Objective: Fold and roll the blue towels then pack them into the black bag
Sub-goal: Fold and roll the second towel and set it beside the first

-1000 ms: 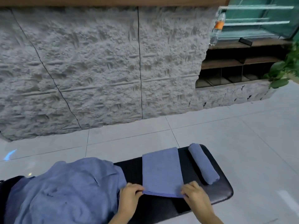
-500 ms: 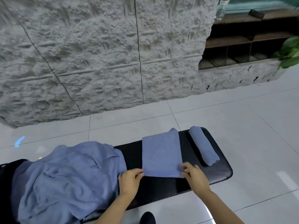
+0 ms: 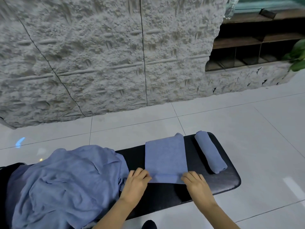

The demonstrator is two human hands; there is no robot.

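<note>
folded blue towel (image 3: 165, 156), left hand (image 3: 137, 180), right hand (image 3: 195, 183) pinching near-edge corners, rolled towel (image 3: 209, 152) alongside

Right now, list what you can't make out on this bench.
Head view:
Towel pile: count hidden by its own heaped folds.
Dark shape at the left edge: cut off, half under the pile; bag or not, unclear.
Bottle on the shelf: cropped by the top edge.

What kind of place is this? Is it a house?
Probably an indoor lobby or spa-like room, not certain. A rough stone wall stands behind a shiny tiled floor, a black padded bench holds a folded blue towel, and wooden cubby shelves sit in the wall.
</note>
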